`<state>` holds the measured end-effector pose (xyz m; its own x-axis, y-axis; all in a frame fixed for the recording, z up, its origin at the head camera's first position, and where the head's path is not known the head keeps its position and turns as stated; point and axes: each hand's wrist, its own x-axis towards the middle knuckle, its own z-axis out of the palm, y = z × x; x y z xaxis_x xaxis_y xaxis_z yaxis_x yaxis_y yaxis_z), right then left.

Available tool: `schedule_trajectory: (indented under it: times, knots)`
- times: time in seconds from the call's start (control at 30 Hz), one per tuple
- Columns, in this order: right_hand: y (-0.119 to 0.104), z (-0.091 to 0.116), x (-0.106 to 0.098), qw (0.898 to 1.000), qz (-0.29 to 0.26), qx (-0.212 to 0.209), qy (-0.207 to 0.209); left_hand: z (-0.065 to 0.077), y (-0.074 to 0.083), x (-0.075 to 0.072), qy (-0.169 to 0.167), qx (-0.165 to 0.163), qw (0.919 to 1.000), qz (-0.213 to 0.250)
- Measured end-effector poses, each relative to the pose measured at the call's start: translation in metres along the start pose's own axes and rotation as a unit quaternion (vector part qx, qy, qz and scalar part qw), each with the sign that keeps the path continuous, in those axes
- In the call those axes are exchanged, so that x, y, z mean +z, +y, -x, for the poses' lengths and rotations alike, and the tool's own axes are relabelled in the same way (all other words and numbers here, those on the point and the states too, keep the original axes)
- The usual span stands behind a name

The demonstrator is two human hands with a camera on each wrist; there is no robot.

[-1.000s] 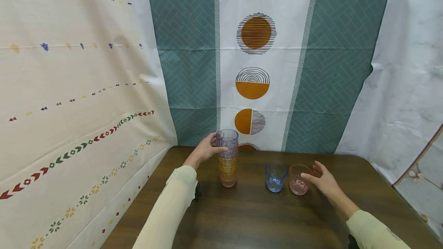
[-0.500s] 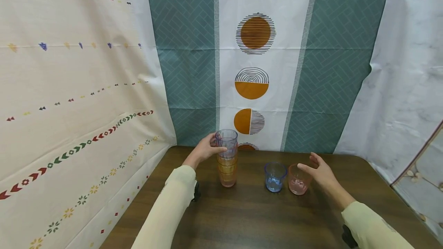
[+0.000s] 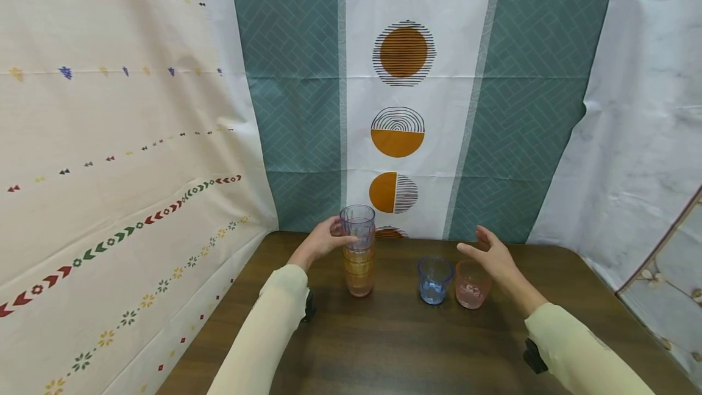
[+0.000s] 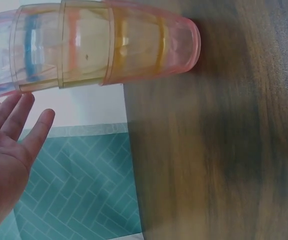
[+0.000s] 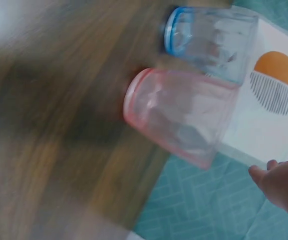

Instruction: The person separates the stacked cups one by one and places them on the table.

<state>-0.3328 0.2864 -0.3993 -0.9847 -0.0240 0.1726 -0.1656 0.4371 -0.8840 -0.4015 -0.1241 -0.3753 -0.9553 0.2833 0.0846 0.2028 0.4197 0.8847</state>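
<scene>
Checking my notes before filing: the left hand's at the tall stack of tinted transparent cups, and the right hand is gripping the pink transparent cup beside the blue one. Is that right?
Not the grip: the right hand is apart from the pink transparent cup, as the right wrist view shows. The rest of your statement stands.

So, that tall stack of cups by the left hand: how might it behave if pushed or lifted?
The cup stack would probably tip if pushed near the top: it is tall and narrows downward. Its clear, smooth-looking walls suggest stiffness and perhaps a slippery surface. Lifting only the top cup might leave the rest behind, since the rims suggest nesting.
</scene>
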Motion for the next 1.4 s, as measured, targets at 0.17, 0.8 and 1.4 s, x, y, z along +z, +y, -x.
schedule_trajectory:
  times: [0.17, 0.8, 1.4]
  knots:
    - [-0.018, -0.005, 0.010, 1.000, -0.012, -0.001, -0.020, 0.004, -0.002, -0.002, -0.008, 0.002, 1.0000, 0.000]
    - [-0.069, -0.033, 0.077, 0.995, -0.071, -0.041, -0.050, 0.002, -0.017, 0.005, 0.001, 0.002, 1.0000, 0.000]
    - [-0.106, -0.049, 0.133, 0.996, -0.031, -0.063, -0.061, -0.001, -0.016, 0.008, 0.001, 0.001, 1.0000, -0.002]
